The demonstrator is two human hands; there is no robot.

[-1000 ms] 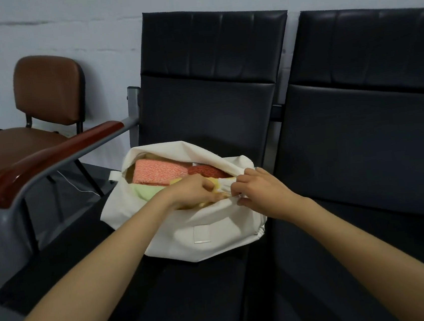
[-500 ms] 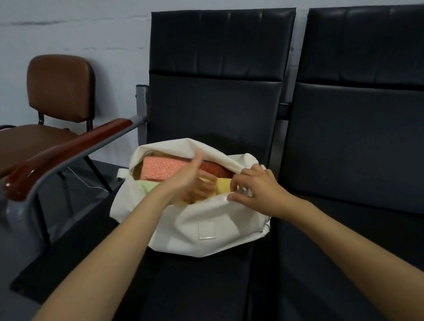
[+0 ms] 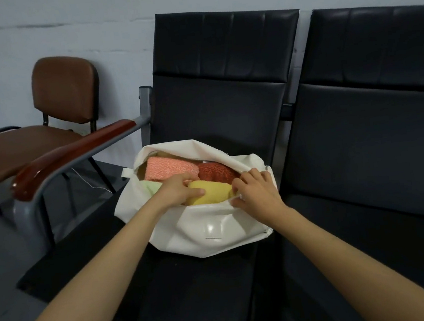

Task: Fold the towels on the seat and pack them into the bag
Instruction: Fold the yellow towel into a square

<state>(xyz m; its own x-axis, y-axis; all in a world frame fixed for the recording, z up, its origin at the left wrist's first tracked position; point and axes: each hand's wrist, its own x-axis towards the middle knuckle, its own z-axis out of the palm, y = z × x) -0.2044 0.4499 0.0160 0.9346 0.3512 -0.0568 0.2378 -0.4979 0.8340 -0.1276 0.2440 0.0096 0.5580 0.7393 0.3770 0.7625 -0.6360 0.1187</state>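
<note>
A white bag (image 3: 208, 231) lies open on the left black seat (image 3: 193, 287). Inside it sit a folded pink towel (image 3: 170, 168), a dark red towel (image 3: 216, 173), a yellow towel (image 3: 213, 192) and a sliver of pale green towel (image 3: 150, 187). My left hand (image 3: 180, 189) reaches into the bag's mouth, its fingers curled onto the left end of the yellow towel. My right hand (image 3: 254, 190) pinches the bag's near rim at the right end of the opening.
A red-brown wooden armrest (image 3: 74, 156) on a grey metal frame runs left of the bag. A brown chair (image 3: 63, 97) stands further left by the wall. A second black seat (image 3: 369, 222) adjoins on the right.
My left hand lifted open above the towels, then came down into the bag onto the yellow towel, which now shows more. My right hand kept its hold on the rim.
</note>
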